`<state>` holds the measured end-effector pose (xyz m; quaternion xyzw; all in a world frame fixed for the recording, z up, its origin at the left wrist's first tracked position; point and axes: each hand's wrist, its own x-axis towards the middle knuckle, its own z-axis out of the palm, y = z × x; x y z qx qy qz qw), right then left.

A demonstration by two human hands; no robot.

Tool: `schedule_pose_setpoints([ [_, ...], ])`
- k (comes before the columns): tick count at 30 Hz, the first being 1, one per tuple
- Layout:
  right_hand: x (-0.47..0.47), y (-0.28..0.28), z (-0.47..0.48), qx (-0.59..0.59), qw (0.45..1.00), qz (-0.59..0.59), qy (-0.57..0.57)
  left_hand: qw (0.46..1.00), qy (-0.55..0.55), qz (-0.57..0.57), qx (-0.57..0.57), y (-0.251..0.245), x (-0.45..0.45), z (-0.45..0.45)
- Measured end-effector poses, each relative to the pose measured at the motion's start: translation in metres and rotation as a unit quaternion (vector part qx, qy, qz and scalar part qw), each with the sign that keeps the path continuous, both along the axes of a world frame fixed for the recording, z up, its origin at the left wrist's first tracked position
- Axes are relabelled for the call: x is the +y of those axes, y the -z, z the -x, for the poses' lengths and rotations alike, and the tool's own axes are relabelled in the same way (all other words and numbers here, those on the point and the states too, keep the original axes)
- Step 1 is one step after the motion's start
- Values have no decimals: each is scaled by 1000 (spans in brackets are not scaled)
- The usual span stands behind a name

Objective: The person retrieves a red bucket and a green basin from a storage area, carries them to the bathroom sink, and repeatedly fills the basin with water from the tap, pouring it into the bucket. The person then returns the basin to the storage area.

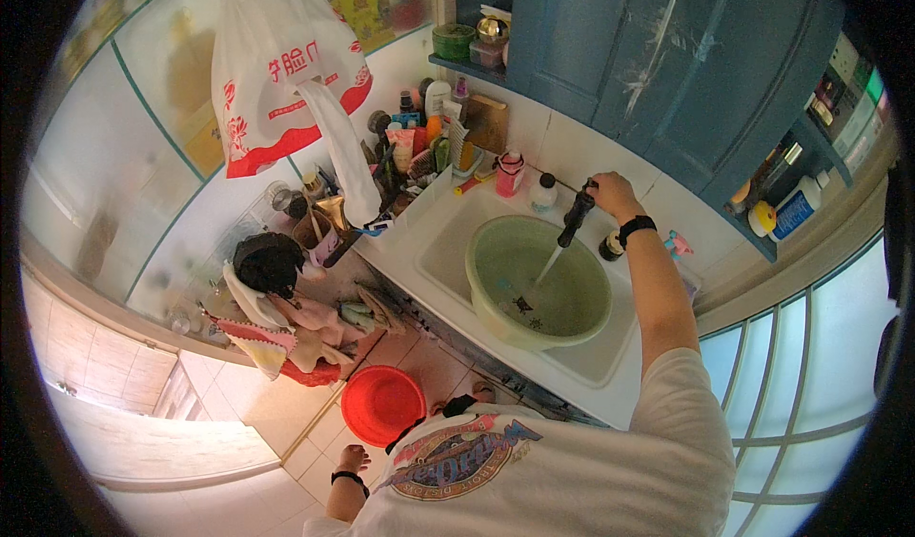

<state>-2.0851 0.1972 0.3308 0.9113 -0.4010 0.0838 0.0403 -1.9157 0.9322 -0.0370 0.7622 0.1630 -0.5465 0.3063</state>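
Note:
My right hand (616,194) is shut on the black handle of a faucet (576,215) at the back of the white sink (443,251). A stream of water falls from the faucet into a pale green plastic basin (477,290), which stands in the sink and holds water. Small dark marks or objects, too small to name, show through the water. My left hand (354,458) hangs low by my side, fingers loosely curled with nothing visible in them. Beside it on the tiled floor stands a red plastic basin (382,405).
A white and red plastic bag (286,87) hangs upper left, white tissue trailing out. Toiletries and combs (422,144) crowd the corner. A pink bottle (510,174) and a white bottle (544,192) stand behind the basin. Blue cabinets (643,58) overhang the sink. Cloths (322,322) hang at left.

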Motion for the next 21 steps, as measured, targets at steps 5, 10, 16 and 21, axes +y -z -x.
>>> schedule_pose_setpoints([
  [5, 2, -3, 0, -2, 1000, -9, 4, 999, -37, 21, -30, 5, 2, -1],
  [10, 4, -4, 0, -11, 1000, -12, 12, 999, -14, 25, -47, 26, 14, -5],
  [16, 6, -6, 0, -23, 999, -25, 15, 999, -16, 18, -26, 26, 13, -6],
  [21, 3, -4, 0, -9, 1000, -20, 11, 998, -13, 7, -55, 14, 5, -3],
])
